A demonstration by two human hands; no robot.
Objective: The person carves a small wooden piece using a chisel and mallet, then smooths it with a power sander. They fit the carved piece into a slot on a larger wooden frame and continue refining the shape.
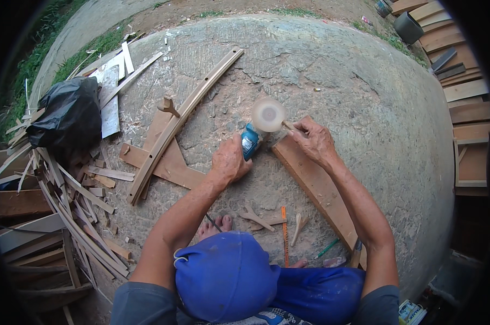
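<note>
While the left hand (230, 161) is gripping the sander (257, 127), the right hand (314, 142) is pinching a stick (289, 125) against its disc; steady pressing seems needed next.

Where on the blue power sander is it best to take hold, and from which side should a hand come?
Probably by the blue body behind the pale round disc, coming from the rear, away from the disc. The body is narrow enough to wrap, and the left hand already closes around it there. The disc looks blurred, perhaps spinning, and the right hand presses a small wooden piece against it.
</note>
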